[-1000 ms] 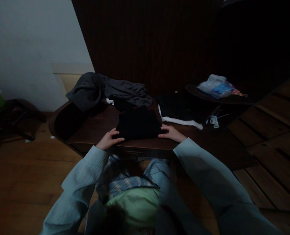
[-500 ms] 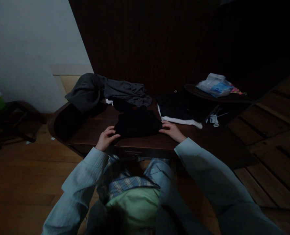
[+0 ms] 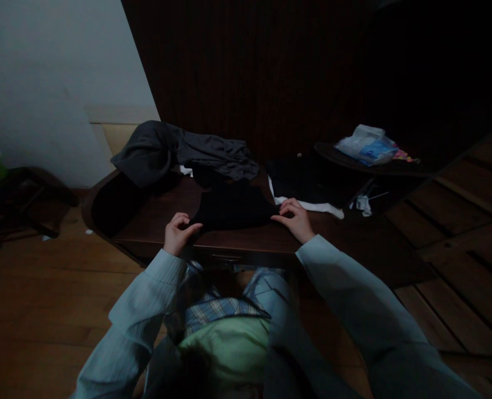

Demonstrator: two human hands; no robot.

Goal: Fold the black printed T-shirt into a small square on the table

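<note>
A: What's each hand doing rn?

B: Left hand (image 3: 176,233) is pinching the near-left corner of the black cloth (image 3: 231,209), fingers closed on the fabric. Right hand (image 3: 296,219) is gripping the near-right corner, thumb and fingers clamped on it too.

A: Where's the cloth sitting?

B: It's lying folded on the dark table (image 3: 246,244), near the front edge, w/ both corners lifting a bit.

A: Other stuff around?

B: Grey garment (image 3: 179,151) is lying crumpled at the back left. A black-and-white pile (image 3: 304,191) is sitting just right of the cloth. A plastic bag (image 3: 366,145) is resting on a shelf (image 3: 346,159), far right.
</note>
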